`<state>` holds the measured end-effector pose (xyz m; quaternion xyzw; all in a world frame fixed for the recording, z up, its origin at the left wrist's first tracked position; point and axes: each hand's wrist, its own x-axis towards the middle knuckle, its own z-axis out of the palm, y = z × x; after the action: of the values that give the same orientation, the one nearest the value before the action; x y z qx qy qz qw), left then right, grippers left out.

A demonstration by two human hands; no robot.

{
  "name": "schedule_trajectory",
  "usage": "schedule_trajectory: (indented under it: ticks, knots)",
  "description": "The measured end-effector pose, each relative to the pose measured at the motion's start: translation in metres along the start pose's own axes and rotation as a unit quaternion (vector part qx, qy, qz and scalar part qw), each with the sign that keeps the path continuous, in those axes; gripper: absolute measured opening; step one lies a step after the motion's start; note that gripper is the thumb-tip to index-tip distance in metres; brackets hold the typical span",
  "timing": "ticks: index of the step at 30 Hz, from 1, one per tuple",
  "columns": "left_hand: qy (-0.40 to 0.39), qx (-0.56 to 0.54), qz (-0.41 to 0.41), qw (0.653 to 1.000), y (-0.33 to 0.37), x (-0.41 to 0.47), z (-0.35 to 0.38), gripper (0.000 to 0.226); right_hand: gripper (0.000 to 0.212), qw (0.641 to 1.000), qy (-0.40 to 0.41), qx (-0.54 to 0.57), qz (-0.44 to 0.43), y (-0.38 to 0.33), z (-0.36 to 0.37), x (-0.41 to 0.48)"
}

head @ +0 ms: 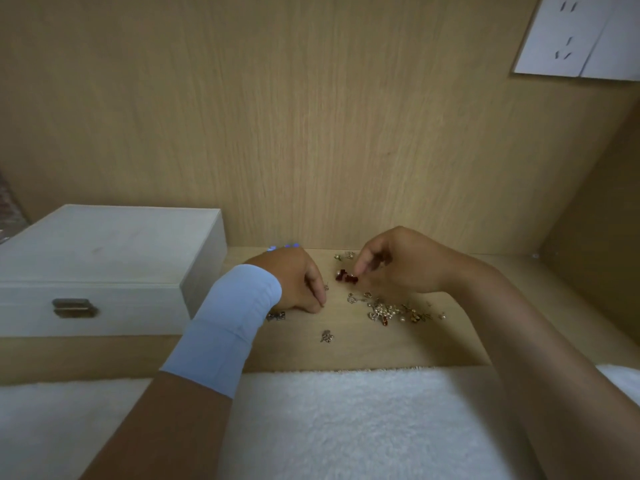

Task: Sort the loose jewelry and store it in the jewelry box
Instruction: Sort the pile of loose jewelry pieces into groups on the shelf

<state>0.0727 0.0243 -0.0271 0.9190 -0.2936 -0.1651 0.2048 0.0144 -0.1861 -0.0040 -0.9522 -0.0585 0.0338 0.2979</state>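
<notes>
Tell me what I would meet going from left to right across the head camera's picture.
White jewelry box → left hand → dark red piece → right hand → wall socket, high at the far right.

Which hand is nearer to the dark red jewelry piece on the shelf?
Right. The right hand has its fingertips at the right end of the dark red piece, apparently pinching it. The left hand rests on the shelf to its left, clearly apart.
</notes>
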Motion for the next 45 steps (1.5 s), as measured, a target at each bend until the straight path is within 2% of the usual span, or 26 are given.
schedule_trajectory:
  ticks: [3, 7, 10, 13, 17, 22, 27, 33, 41, 45]
  knots:
    - [0.000, 0.019, 0.001, 1.000, 0.001, 0.001, -0.001, 0.011, 0.013, 0.998, 0.039, -0.041, 0.012, 0.010, -0.002, 0.001]
    - [-0.002, 0.028, 0.002, 1.000, 0.005, 0.000, -0.004, 0.019, 0.010, 0.998, 0.017, -0.059, 0.024, 0.010, 0.008, 0.003]
    - [0.030, 0.017, 0.013, 0.999, 0.010, 0.001, -0.005, 0.018, 0.011, 0.997, 0.013, -0.070, 0.035, 0.011, 0.010, 0.005]
    - [0.086, 0.007, 0.033, 0.996, 0.021, 0.004, 0.004, 0.015, 0.013, 0.996, -0.017, -0.074, 0.041, 0.013, -0.002, 0.001]
    - [0.067, 0.006, 0.075, 0.995, 0.041, 0.008, 0.024, 0.011, 0.009, 0.996, -0.072, -0.034, 0.031, 0.012, -0.014, -0.008]
    - [0.058, 0.047, 0.084, 0.994, 0.051, 0.010, 0.038, 0.016, 0.014, 0.990, -0.113, -0.077, 0.045, 0.013, -0.011, -0.007]
    - [0.061, 0.029, 0.086, 0.994, 0.050, 0.011, 0.038, 0.005, 0.012, 0.990, -0.100, -0.077, 0.056, 0.018, -0.016, -0.008]
    - [0.090, -0.054, 0.079, 0.991, 0.037, 0.006, 0.008, 0.010, 0.011, 0.996, -0.047, -0.063, 0.051, 0.025, -0.022, -0.006]
    - [0.041, -0.029, 0.040, 0.998, 0.022, -0.005, -0.013, 0.008, 0.011, 0.997, 0.005, -0.060, 0.045, 0.021, -0.003, 0.001]
    - [0.001, -0.015, 0.023, 1.000, 0.022, -0.006, -0.012, 0.007, 0.009, 0.995, -0.002, -0.094, 0.044, 0.016, 0.012, 0.005]
